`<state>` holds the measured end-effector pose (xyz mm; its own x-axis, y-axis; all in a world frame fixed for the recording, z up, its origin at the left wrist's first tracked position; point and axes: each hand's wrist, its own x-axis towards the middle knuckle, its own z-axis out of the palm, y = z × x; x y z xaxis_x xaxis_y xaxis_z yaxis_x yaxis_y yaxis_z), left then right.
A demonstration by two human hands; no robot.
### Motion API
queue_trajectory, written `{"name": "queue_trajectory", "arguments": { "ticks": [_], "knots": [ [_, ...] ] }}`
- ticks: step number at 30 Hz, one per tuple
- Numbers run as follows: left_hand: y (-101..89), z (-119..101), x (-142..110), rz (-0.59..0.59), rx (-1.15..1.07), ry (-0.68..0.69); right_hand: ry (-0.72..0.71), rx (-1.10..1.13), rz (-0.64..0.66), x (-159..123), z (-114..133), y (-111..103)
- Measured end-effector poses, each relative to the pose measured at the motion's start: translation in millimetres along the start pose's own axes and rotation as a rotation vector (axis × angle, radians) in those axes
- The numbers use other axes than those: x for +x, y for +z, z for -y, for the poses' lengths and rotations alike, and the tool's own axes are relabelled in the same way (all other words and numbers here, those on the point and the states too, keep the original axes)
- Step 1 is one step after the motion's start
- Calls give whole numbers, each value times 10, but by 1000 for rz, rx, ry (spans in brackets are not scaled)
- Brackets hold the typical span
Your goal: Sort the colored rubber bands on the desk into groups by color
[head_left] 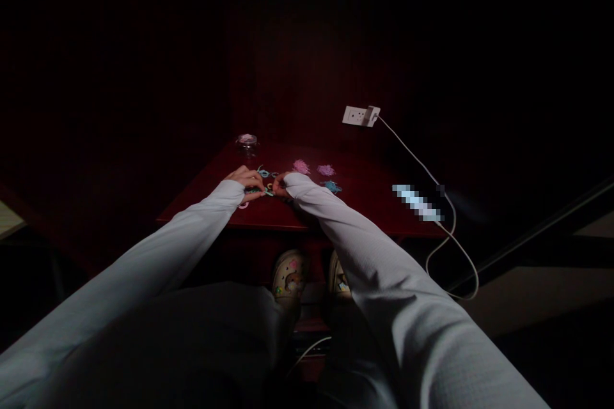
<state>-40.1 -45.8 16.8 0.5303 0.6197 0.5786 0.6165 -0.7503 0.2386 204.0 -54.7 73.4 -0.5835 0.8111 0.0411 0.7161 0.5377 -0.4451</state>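
My left hand (247,180) reaches in over a dark red table, its fingers bent together at a small pale-green loop (268,192). What exactly lies between its fingertips is too small to make out. Close beside it is my right hand (279,185), turned inward, with most of its fingers hidden by the hand and the sleeve. Around the hands lie small loose coloured bands, among them a blue one (263,173) and a pink one (244,205). Beyond my right wrist are a pink pile (301,166), a purple pile (326,170) and a teal pile (331,186) of thin bands.
A clear jar (247,143) stands at the table's (364,204) back left. On the right lies a blurred-out device (417,202), its white cable (407,151) running to a wall socket (355,115). Below the front edge are my shoes (289,275).
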Motion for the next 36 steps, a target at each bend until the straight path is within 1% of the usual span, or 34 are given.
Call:
{"name": "queue_trajectory", "arguments": {
  "ticks": [5,8,11,14,18,23,27,33,36],
  "knots": [
    [7,36,-12,-22,-14,-3,76,104,34,-61,-68,-80],
    [14,45,-16,-33,-13,-24,60,186,5,-85,-133,-91],
    [13,49,-20,-77,-9,-56,34,241,32,-67,-158,-58],
    [-1,61,-23,-111,-1,-109,31,232,47,-39,-129,-25],
    [-24,110,-30,-158,15,-178,50,196,1,-67,-81,-59],
    [-35,169,-43,-196,15,-232,109,61,-4,-104,-76,-115],
    [-47,126,-52,-196,19,-260,113,8,28,-71,-61,-72],
    [-68,39,-63,-149,25,-294,100,139,3,-90,-17,-33],
    [-71,36,-64,-136,19,-295,60,186,9,-89,-7,-33]
  ]
}}
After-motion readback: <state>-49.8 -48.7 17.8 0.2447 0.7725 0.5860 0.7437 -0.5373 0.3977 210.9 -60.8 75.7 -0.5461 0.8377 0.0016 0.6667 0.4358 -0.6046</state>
